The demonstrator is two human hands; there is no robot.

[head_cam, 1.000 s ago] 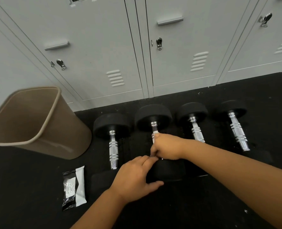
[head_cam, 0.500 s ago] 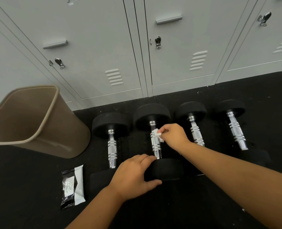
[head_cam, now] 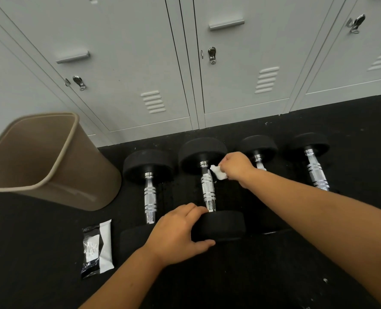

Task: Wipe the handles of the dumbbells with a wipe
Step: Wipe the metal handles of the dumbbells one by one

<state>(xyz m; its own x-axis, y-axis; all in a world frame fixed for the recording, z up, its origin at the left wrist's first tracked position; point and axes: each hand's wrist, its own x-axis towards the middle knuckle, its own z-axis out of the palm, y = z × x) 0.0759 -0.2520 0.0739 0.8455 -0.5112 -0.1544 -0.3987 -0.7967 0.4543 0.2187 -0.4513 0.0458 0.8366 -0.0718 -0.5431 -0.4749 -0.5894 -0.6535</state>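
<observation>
Several black dumbbells with chrome handles lie side by side on the black floor. My right hand [head_cam: 236, 167] pinches a small white wipe [head_cam: 218, 172] at the far end of the second dumbbell's handle [head_cam: 208, 188], right beside the far weight. My left hand [head_cam: 178, 233] grips that dumbbell's near weight [head_cam: 224, 225]. The leftmost dumbbell [head_cam: 149, 195] lies to the left, its near weight partly behind my left hand. My right arm covers most of the third dumbbell [head_cam: 258, 150]. The fourth dumbbell [head_cam: 314, 170] lies at the right.
A tan waste bin [head_cam: 49, 161] stands at the left. A black-and-white wipe packet [head_cam: 97, 247] lies on the floor in front of it. Grey lockers [head_cam: 240, 74] line the back, close behind the dumbbells.
My right hand has slid the wipe along the second dumbbell's handle from its near end to its far end. My left hand has stayed on the near weight.
</observation>
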